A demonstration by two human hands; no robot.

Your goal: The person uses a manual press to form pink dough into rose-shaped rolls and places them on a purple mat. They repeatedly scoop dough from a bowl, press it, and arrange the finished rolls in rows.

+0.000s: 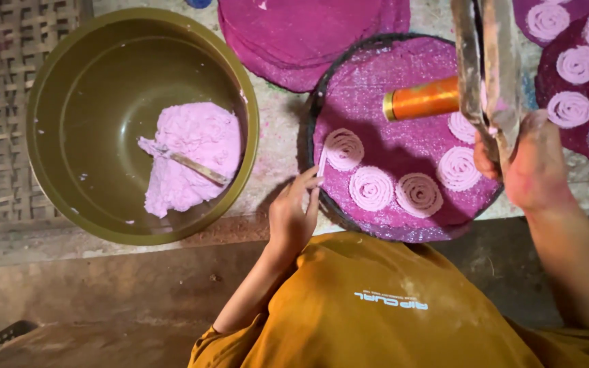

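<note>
Mustard-yellow clothing (376,307) fills the near edge of the head view. Left hand (294,215), fingers loosely extended and holding nothing, touches the tail of the leftmost pink dough spiral (342,148) on the round purple mat (376,75). Right hand (530,170) is closed around the worn press handles (489,68); its orange barrel (423,99) lies horizontally over the mat, to the right of that spiral. Left hand is nearer. Olive bowl (69,102) of pink dough (189,153) sits left.

The press handle (489,61) runs off the top edge; right mat (581,68) cut off.
</note>
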